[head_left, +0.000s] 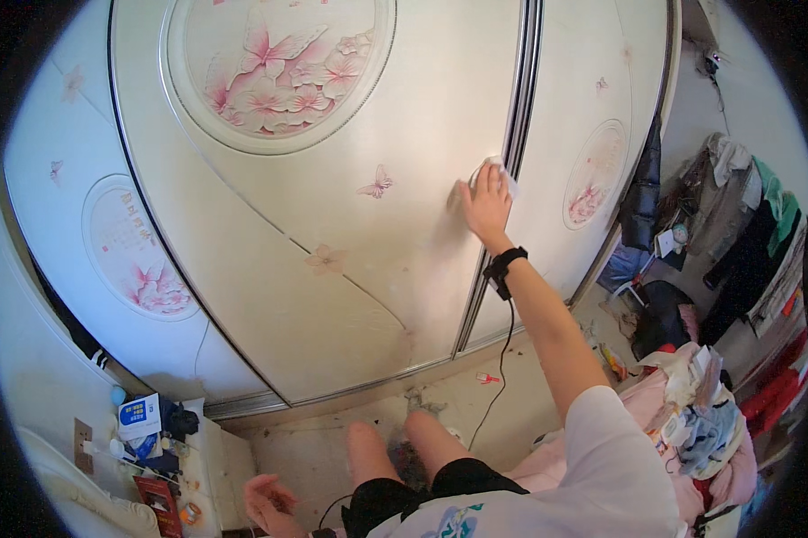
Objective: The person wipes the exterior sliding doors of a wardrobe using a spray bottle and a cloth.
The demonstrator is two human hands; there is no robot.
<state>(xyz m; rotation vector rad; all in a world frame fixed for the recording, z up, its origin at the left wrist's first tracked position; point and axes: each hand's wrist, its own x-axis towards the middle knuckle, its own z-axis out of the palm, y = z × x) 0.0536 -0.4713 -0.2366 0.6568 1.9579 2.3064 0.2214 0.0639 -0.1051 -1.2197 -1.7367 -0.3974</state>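
Observation:
My right hand reaches up to the cream sliding wardrobe door and presses a white cloth against it. The cloth sits beside the silver metal door edge, mostly covered by my fingers. A black band with a cable is around my right wrist. Low at the left, my left hand hangs with loosely curled fingers apart and nothing visible in it. Pink flowers and butterflies decorate the door panels, with a round relief at the top.
A small cabinet at the lower left carries papers, bottles and other small items. Clothes are piled on a pink cover at the right. More garments hang beyond the wardrobe. A red-and-white scrap lies on the floor.

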